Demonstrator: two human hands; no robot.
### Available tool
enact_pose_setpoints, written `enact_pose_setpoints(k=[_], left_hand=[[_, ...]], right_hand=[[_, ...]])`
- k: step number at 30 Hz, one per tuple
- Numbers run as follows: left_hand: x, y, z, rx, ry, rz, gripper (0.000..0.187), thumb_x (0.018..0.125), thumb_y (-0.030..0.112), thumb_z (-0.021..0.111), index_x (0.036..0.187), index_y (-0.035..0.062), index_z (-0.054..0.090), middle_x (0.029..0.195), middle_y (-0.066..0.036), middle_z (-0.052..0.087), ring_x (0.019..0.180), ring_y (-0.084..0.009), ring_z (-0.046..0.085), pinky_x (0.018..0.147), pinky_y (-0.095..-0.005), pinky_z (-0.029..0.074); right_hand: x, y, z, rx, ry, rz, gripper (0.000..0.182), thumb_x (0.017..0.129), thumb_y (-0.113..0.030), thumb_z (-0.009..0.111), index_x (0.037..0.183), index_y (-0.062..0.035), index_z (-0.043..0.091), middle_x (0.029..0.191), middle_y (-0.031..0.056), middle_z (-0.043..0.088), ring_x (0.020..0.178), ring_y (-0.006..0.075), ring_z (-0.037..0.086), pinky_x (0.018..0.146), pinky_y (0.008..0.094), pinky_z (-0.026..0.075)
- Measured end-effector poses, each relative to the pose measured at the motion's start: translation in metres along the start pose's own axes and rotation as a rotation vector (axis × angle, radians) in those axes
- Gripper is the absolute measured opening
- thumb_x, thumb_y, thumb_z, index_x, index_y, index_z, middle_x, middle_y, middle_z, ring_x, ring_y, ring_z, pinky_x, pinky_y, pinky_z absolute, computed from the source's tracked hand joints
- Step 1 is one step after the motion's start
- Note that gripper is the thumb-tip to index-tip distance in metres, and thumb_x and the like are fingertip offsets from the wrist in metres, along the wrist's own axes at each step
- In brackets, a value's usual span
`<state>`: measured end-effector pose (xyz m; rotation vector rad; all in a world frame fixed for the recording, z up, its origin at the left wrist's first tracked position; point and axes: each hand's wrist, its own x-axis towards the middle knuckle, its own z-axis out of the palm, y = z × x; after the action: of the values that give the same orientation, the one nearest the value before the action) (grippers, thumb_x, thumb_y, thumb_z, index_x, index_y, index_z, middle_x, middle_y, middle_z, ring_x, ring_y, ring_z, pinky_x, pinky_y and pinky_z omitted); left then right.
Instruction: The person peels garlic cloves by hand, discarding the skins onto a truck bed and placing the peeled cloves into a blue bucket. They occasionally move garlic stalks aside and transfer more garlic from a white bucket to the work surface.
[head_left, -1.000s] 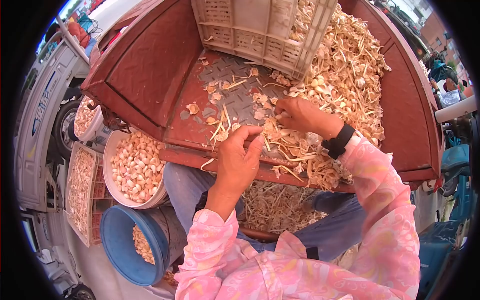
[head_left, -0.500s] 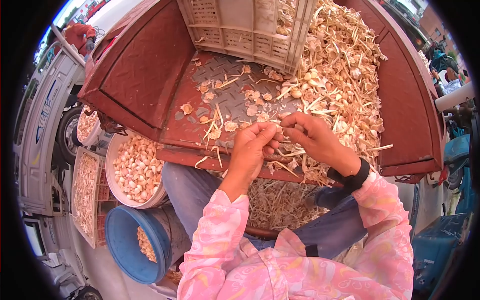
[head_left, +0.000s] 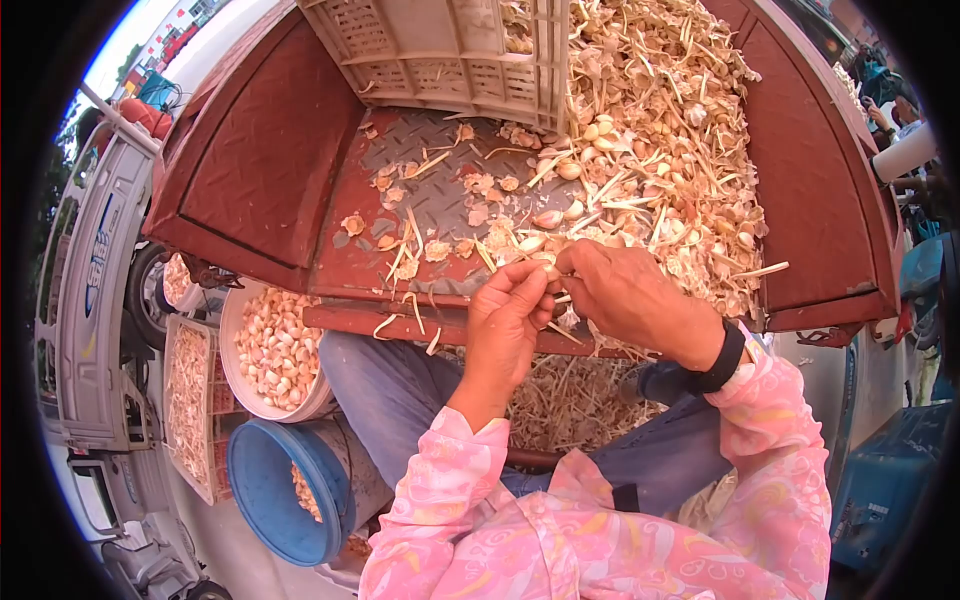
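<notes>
My left hand (head_left: 508, 318) and my right hand (head_left: 625, 292) meet over the front edge of the red truck bed (head_left: 400, 313). Each has its fingertips pinched on a small pale garlic piece (head_left: 549, 268), mostly covered by the fingers. Just beyond them, a few garlic cloves (head_left: 548, 218) lie on the metal floor among dry skins. A large heap of garlic skins, stems and cloves (head_left: 665, 150) fills the right side of the bed. A pale plastic crate (head_left: 450, 60) rests tilted at the back.
At the left stand a white bucket of cloves (head_left: 232, 345), a blue bucket (head_left: 243, 500) with some cloves and a crate of garlic bits (head_left: 212, 400). A grey vehicle (head_left: 95, 330) is beyond them. Another person (head_left: 900, 112) is at the far right.
The view has shifted slightly, so the bed and crate sit further left. A few cloves now show on the floor just beyond my hands. My right hand has turned, its back more visible.
</notes>
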<state>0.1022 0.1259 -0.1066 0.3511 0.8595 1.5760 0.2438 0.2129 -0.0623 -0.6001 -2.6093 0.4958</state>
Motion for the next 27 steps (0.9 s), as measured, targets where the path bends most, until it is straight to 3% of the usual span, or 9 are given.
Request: enact_pose_setpoints(k=[5,8,14,16,19,22,23,25,27], left_hand=[[-0.008,0.0,0.004,0.493,-0.027,0.254,0.015,0.09,0.013,0.059,0.1,0.002,0.057,0.081,-0.002,0.06,0.065,-0.0051,0.051,0.057,-0.0171,0.042],[-0.006,-0.004,0.002,0.387,-0.057,0.24,0.016,0.091,0.014,0.057,0.1,0.0014,0.055,0.08,-0.002,0.058,0.063,-0.0053,0.048,0.056,-0.0176,0.039],[-0.017,0.0,0.003,-0.185,-0.151,-0.092,0.016,0.094,0.017,0.051,0.096,0.0014,0.052,0.084,-0.006,0.053,0.064,-0.0081,0.045,0.054,-0.0178,0.037],[-0.016,-0.002,-0.001,-0.28,-0.17,-0.148,0.015,0.094,0.017,0.049,0.094,0.0014,0.051,0.089,-0.009,0.055,0.07,-0.0113,0.05,0.058,-0.0205,0.043],[-0.019,-0.001,-0.001,-0.32,-0.139,-0.213,0.017,0.095,0.016,0.045,0.097,0.0006,0.051,0.095,-0.013,0.057,0.082,-0.0177,0.057,0.071,-0.0284,0.051],[-0.019,-0.003,0.006,-0.361,-0.119,-0.291,0.02,0.096,0.015,0.04,0.103,-0.0009,0.05,0.101,-0.017,0.057,0.091,-0.0233,0.06,0.081,-0.0353,0.054],[-0.019,-0.004,0.009,-0.382,-0.114,-0.321,0.022,0.096,0.015,0.039,0.105,-0.0014,0.049,0.104,-0.018,0.057,0.093,-0.0249,0.06,0.084,-0.0371,0.054],[-0.013,-0.012,0.008,-0.552,-0.065,-0.328,0.028,0.097,0.02,0.039,0.112,-0.001,0.049,0.104,-0.018,0.056,0.091,-0.0255,0.06,0.074,-0.0319,0.057],[-0.003,-0.025,-0.01,-0.75,-0.153,-0.299,0.028,0.097,0.021,0.04,0.111,-0.0006,0.05,0.106,-0.018,0.055,0.092,-0.025,0.06,0.071,-0.0297,0.058]], right_hand=[[-0.003,-0.001,0.002,-0.062,0.013,-0.029,0.019,0.075,-0.005,0.058,0.091,-0.0056,0.048,0.07,0.0112,0.056,0.063,0.03,0.058,0.052,0.0397,0.042],[0.003,-0.002,0.004,-0.162,0.08,-0.138,0.013,0.076,-0.008,0.054,0.083,-0.0036,0.044,0.063,0.0101,0.054,0.061,0.0295,0.06,0.05,0.0409,0.044],[0.003,0.017,-0.005,-0.194,0.05,0.064,0.013,0.083,-0.018,0.055,0.079,-0.0058,0.052,0.061,0.0115,0.057,0.058,0.0299,0.06,0.05,0.0412,0.045],[0.0,0.02,-0.003,-0.298,-0.073,0.161,0.023,0.087,-0.027,0.054,0.076,-0.0067,0.055,0.061,0.0137,0.059,0.057,0.0324,0.06,0.052,0.0431,0.046],[-0.003,0.023,-0.005,-0.283,0.032,0.25,0.02,0.087,-0.027,0.055,0.084,-0.0069,0.057,0.064,0.0134,0.06,0.06,0.0328,0.061,0.054,0.0425,0.047],[-0.002,0.017,-0.007,-0.081,0.18,0.142,0.019,0.086,-0.026,0.056,0.092,-0.008,0.059,0.069,0.0131,0.062,0.065,0.0325,0.062,0.056,0.0424,0.047],[-0.003,0.01,-0.011,-0.001,0.03,0.146,0.022,0.085,-0.026,0.058,0.099,-0.0088,0.059,0.078,0.013,0.062,0.075,0.0319,0.063,0.059,0.0412,0.048],[0.004,-0.009,-0.015,0.046,-0.109,-0.096,0.02,0.084,-0.024,0.059,0.096,-0.0072,0.059,0.083,0.0127,0.06,0.08,0.0323,0.061,0.064,0.0403,0.048],[0.009,0.006,-0.005,0.157,0.042,-0.086,0.019,0.085,-0.022,0.059,0.096,-0.0062,0.06,0.085,0.0116,0.058,0.083,0.0317,0.06,0.068,0.0395,0.048]])
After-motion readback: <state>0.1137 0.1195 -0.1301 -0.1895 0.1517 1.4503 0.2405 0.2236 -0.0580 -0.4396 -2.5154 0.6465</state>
